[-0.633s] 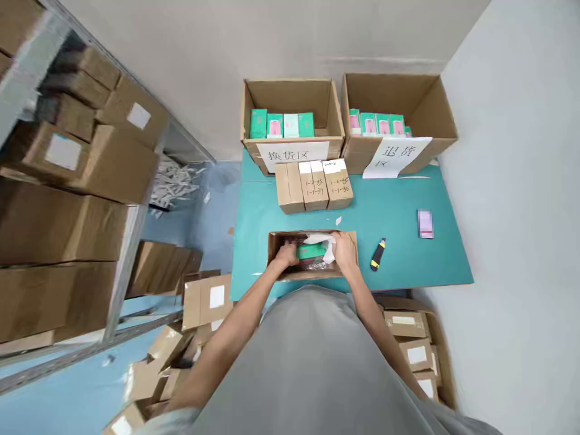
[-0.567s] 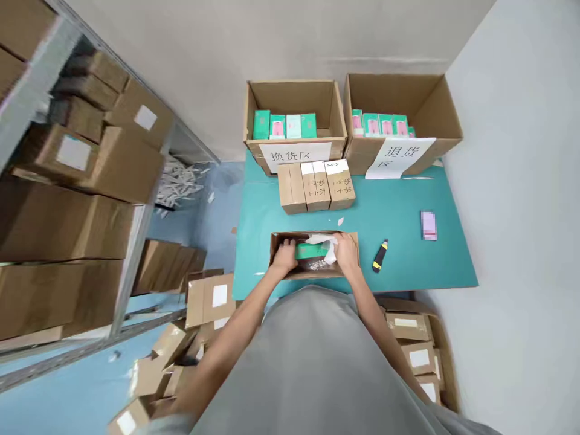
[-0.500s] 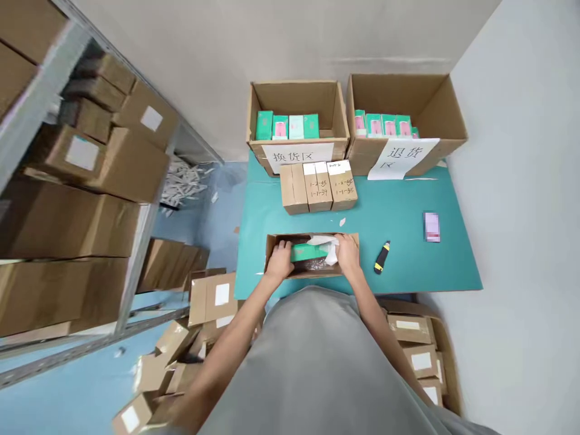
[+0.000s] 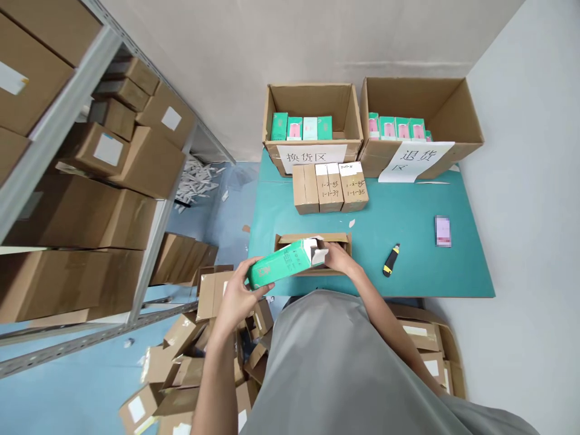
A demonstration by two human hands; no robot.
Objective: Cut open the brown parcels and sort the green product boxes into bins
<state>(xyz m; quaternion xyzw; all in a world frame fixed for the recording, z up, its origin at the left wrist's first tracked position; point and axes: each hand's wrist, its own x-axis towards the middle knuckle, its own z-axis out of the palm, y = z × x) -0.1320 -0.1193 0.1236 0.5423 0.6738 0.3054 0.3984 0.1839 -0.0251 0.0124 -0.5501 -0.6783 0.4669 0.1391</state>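
My left hand (image 4: 239,297) grips a long green box (image 4: 281,264) by its left end, thumb below and fingers over the top. The green box is tilted, its right end higher, with torn white flaps open at that end. Beneath and behind it, the open brown carton (image 4: 296,238) lies on the green table (image 4: 408,229). My right hand (image 4: 338,257) is at the carton's right side, close to the torn flaps. Its fingertips are hidden there, so whether it holds anything cannot be made out. The carton's inside is mostly covered by the green box.
Several small brown boxes (image 4: 330,188) stand behind the carton. Two large cartons, left (image 4: 312,96) and right (image 4: 417,90), hold green boxes and bear paper signs. A utility knife (image 4: 391,261) and a phone (image 4: 443,231) lie to the right. Shelving (image 4: 149,260) with cartons stands left.
My left hand has lifted the green box out of the brown carton and drawn it left and toward me. My right hand stays by the carton. The view has shifted slightly left.
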